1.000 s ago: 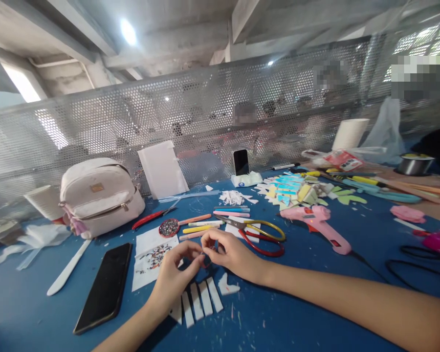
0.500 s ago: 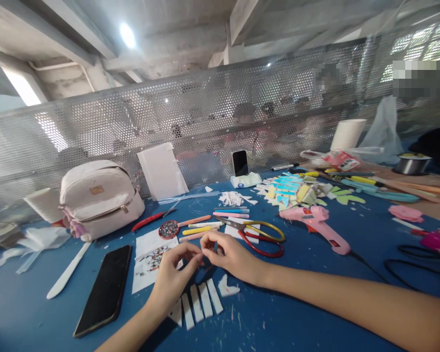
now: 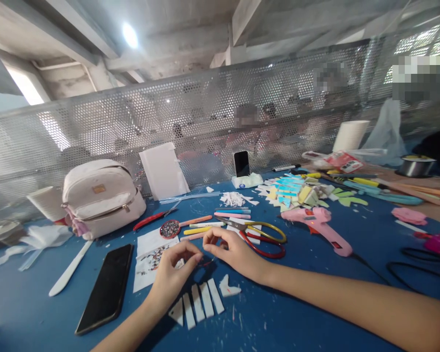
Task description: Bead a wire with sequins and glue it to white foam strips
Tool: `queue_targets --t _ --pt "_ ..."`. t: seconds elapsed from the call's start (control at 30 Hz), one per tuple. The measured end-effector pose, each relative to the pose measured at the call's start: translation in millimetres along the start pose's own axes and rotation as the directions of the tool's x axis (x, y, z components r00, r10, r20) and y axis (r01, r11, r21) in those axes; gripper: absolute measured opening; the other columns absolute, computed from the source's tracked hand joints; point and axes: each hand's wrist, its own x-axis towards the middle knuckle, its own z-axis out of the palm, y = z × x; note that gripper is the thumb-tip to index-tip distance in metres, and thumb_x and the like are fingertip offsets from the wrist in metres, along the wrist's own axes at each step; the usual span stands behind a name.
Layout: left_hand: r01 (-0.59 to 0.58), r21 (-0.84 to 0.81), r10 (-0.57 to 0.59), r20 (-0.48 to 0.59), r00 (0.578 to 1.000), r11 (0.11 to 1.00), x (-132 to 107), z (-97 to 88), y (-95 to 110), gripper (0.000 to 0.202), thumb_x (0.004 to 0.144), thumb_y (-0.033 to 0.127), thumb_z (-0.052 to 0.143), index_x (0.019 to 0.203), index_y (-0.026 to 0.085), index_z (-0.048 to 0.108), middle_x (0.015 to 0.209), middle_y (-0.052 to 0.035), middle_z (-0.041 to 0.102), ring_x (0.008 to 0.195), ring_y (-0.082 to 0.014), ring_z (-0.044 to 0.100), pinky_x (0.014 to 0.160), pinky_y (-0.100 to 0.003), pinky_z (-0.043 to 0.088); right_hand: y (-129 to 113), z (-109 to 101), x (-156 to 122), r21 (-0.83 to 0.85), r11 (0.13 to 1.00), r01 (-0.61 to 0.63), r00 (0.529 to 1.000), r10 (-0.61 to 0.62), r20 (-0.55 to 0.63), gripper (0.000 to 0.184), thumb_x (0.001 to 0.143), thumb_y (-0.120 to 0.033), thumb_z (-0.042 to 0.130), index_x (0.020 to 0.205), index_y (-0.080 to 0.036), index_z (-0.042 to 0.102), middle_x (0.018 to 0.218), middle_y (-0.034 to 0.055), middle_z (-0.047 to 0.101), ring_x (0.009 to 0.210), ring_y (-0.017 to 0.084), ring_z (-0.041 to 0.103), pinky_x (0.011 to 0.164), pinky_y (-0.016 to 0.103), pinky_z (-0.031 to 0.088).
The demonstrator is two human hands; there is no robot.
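My left hand (image 3: 176,266) is closed in a pinch, thumb against fingertips, beside a white paper (image 3: 141,274) scattered with tiny dark and red beads (image 3: 152,261). Close on its right, my right hand (image 3: 232,252) pinches too, its fingertips a small gap from the left ones. A thin strand with a reddish tint (image 3: 207,264) shows faintly below the fingertips, held between both hands. Below them lie several white foam strips (image 3: 201,300) and a notched white piece (image 3: 229,287). Behind my right hand rest scissors (image 3: 266,234) with yellow and red handles.
A phone (image 3: 106,288) and a white plastic knife (image 3: 71,269) lie left, before a backpack (image 3: 102,198). Markers (image 3: 201,230) and a red dish of beads (image 3: 169,228) lie behind the hands. Right are a pink glue gun (image 3: 319,227), paper scraps (image 3: 297,190) and a wire spool (image 3: 415,166).
My hands have drawn slightly apart, the right one shifting a little right. The whole view has shifted slightly; the things on the table lie as before.
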Motion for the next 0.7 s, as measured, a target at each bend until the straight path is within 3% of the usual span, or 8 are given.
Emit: queue_targets --t 0.23,0.43,0.7 --pt "-0.114 -0.081 0.108 -0.075 0.991 0.99 -3 -1.7 0 0.015 0.086 0.024 0.063 0.075 0.017 0.069 0.097 -0.0107 0.063 0.1 -0.0241 0.059 0.079 -0.028 0.05 2 3 1 0.118 0.992 -0.043 0.999 0.043 0.001 0.012 0.083 -0.027 0.063 0.078 -0.017 0.063 0.083 0.0016 0.064 0.074 0.016 0.057 0.069 0.026 0.045" --pt "-0.081 -0.204 0.06 -0.108 0.992 0.976 -5 0.6 2 0.013 0.086 0.024 0.065 0.076 0.016 0.068 0.083 -0.0065 0.064 0.084 -0.0194 0.061 0.075 -0.027 0.051 5 8 -1 0.258 0.954 -0.151 0.987 0.13 0.098 0.017 0.082 -0.034 0.065 0.078 -0.017 0.065 0.069 -0.0009 0.059 0.059 0.012 0.054 0.052 0.022 0.04" --pt "-0.01 -0.284 -0.023 -0.112 0.993 0.959 -4 -1.7 10 0.016 0.083 0.026 0.068 0.071 0.016 0.067 0.076 -0.0036 0.063 0.075 -0.0166 0.059 0.07 -0.024 0.048 5 7 0 0.28 0.948 -0.15 0.984 0.117 0.132 0.016 0.085 -0.032 0.062 0.082 -0.016 0.065 0.068 -0.0011 0.058 0.059 0.011 0.053 0.049 0.019 0.038"
